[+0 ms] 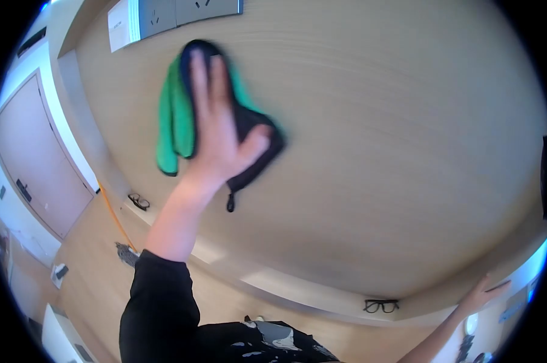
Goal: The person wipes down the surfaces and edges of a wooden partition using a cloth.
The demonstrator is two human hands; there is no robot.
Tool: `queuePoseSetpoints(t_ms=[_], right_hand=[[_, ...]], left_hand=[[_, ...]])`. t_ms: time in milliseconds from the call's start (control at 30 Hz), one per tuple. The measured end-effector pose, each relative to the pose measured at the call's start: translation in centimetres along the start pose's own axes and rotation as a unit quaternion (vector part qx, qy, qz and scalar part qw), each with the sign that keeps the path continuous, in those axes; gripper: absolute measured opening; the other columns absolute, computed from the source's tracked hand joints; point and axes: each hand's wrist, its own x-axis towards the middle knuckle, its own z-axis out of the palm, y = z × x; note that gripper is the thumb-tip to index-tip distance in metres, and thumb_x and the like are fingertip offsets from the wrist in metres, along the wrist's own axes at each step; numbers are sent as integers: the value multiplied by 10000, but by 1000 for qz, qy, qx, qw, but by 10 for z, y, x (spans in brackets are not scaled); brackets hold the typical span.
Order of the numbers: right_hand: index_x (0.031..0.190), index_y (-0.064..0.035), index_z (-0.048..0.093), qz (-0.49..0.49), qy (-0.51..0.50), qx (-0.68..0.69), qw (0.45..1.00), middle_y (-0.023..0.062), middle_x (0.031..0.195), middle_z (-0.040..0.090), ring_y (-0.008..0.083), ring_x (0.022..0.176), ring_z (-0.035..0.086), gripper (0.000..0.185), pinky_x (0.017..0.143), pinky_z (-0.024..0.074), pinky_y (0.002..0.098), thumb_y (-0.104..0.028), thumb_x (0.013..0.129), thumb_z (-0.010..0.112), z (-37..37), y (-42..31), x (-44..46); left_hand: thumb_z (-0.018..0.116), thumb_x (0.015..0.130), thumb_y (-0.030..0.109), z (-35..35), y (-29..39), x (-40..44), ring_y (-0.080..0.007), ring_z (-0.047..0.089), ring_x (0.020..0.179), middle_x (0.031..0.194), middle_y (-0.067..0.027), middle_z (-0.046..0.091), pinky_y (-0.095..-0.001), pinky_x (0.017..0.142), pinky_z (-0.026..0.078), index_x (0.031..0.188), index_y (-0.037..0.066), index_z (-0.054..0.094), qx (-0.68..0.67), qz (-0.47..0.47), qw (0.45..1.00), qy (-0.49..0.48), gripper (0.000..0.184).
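Note:
My left hand presses a green and dark cloth flat against the pale wood-grain panel. Its fingers lie stretched over the cloth, with the thumb out to the right. The cloth is folded, has dark edging, and a small black loop hangs from its lower corner. Hand and cloth are slightly blurred. Far off at the lower right, my right hand rests by the panel's side edge, fingers extended and nothing visible in it.
Grey wall sockets sit above the cloth. Black-framed glasses stand on the ledge at the panel's foot, and another pair of glasses is at its left end. A mop with an orange handle and a door are at left.

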Motion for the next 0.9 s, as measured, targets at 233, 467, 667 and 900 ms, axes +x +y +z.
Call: queuePoseSetpoints(t_ms=[233,467,667,900], right_hand=[[1508,13,245,55,1,-13,998,201,1563,269,355,1426,302,817,1155,301,418,-347,914,676,-15,-16,-7],[1480,28,315,-13,28,-10,999,216,1536,306,374,1415,294,837,1161,284,436,-470,900,657,-19,-3,-10],[1466,32,342,-31,46,-22,998,233,1526,314,381,1412,289,825,1159,280,458,-487,902,647,-16,-9,-5],[1448,51,364,-64,51,-33,996,233,1515,334,373,1407,307,804,1166,278,439,-480,911,639,-14,4,-3]], left_hand=[[648,807,520,76,164,25,-517,133,1438,1558,-344,107,-563,1168,111,1522,-3,233,-70,39,994,-68,979],[641,795,441,101,241,6,-412,298,1402,1545,-150,314,-568,1148,231,1505,264,375,-109,135,978,-113,779],[609,809,548,56,169,23,-435,276,1413,1546,-222,296,-560,1149,200,1474,171,435,6,73,995,-73,783],[574,900,419,-20,-3,-2,-429,151,1467,1557,-311,181,-500,1181,120,1477,-63,287,74,2,997,32,804]])
